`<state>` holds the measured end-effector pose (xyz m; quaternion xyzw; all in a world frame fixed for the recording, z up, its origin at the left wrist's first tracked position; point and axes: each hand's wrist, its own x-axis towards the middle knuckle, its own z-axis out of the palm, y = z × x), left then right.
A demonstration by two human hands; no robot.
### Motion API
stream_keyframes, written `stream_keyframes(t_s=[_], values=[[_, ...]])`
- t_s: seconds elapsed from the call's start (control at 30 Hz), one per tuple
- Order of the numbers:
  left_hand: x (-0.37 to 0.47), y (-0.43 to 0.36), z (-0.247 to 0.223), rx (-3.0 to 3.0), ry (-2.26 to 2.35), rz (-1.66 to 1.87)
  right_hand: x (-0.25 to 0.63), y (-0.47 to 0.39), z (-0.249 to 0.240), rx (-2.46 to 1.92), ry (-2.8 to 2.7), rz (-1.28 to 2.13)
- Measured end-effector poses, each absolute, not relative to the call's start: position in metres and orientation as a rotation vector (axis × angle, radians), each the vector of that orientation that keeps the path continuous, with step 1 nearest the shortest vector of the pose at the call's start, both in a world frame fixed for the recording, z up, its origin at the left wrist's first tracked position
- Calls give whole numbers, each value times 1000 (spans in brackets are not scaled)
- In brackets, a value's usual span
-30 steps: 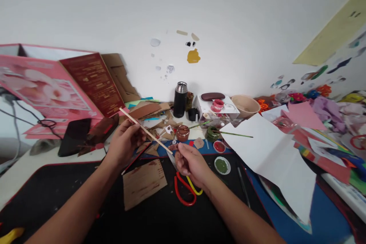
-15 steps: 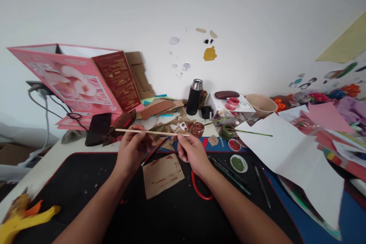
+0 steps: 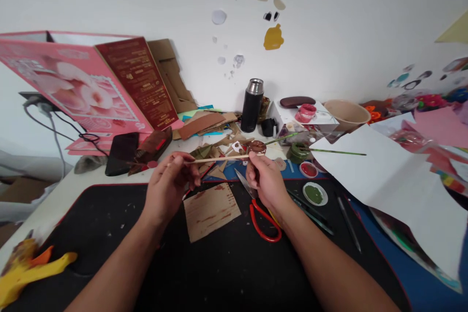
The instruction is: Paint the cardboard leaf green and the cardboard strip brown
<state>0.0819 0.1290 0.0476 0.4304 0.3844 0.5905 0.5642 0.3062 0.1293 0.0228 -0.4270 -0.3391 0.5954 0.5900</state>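
A thin pale wooden stick [image 3: 221, 158] is held nearly level between my two hands above the black mat [image 3: 109, 234]. The fingers of my left hand [image 3: 170, 183] pinch its left part. At its right end, my right hand [image 3: 267, 180] grips it between thumb and fingers. Below and between the hands lies a piece of brown cardboard [image 3: 212, 212] with reddish-brown streaks. Red-handled scissors [image 3: 261, 219] rest on the mat beside and partly under my right hand, blades pointing away.
Paint jars, including a green one [image 3: 298, 152], a black flask [image 3: 252, 107] and cardboard scraps [image 3: 204, 126] stand or lie behind. Green paint [image 3: 315, 194] fills a small lid at right, near white paper [image 3: 387, 180]. A pink box [image 3: 84, 87] leans at left.
The view has shifted. My left hand has slid along the stick, whose left end no longer sticks out far beyond it. More of the scissors, including the blades, now shows.
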Motion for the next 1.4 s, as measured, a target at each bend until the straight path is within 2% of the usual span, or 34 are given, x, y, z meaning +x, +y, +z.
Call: stream_keyframes(t_s=[0.17, 0.3, 0.47, 0.6, 0.73, 1.4], values=[[66, 144, 49, 957, 1104, 1573, 318, 136, 22, -1029, -787, 1258], [61, 142, 46, 1363, 1409, 1750, 319, 136, 20, -1102, -917, 1125], [72, 131, 44, 2244, 1430, 1412, 309, 127, 22, -1084, -1075, 1157], [83, 130, 39, 2604, 1299, 1135, 301, 121, 20, -1038, -1135, 1213], [87, 131, 32, 2645, 1319, 1022, 296, 117, 15, -1001, -1183, 1279], [88, 128, 26, 2669, 1411, 1018, 300, 118, 18, -971, -1230, 1291]])
